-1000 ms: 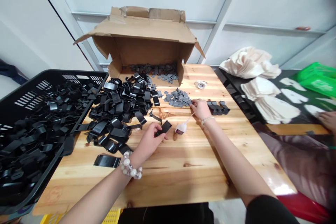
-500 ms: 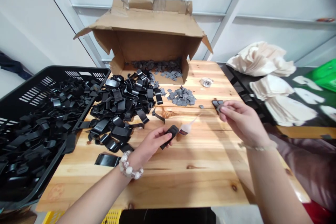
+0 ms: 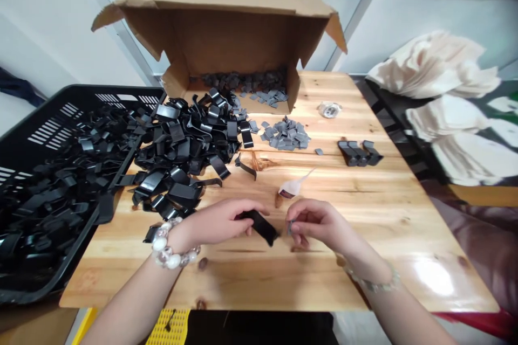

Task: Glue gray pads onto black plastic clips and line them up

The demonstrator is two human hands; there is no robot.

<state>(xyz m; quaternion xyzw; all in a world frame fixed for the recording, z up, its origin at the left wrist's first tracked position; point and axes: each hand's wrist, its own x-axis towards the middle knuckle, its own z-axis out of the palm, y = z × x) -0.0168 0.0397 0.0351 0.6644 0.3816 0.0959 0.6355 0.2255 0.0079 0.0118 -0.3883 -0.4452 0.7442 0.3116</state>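
My left hand (image 3: pixel 226 222) is closed on a black curved plastic clip (image 3: pixel 263 227), which angles down toward my right hand. My right hand (image 3: pixel 313 223) pinches a small grey piece (image 3: pixel 290 228), mostly covered by the fingertips. A narrow gap separates it from the clip. Just beyond both hands lies a small white bottle with a long thin tip (image 3: pixel 292 188). A heap of black clips (image 3: pixel 190 145) spreads on the left of the wooden table. Small grey pads (image 3: pixel 288 135) form a pile behind the bottle, with one loose grey pad (image 3: pixel 319 151) beside it.
A black crate (image 3: pixel 60 97) full of clips stands at the left edge. An open cardboard box (image 3: pixel 238 38) at the back holds more grey pads. Several black clips (image 3: pixel 358 153) sit in a row at right, near a tape roll (image 3: pixel 329 110). White fabric pieces (image 3: pixel 453 124) lie beyond the table.
My right hand has left the row of clips at the right and come to the middle, beside my left hand. The clip in my left hand has turned. The view has tilted down.
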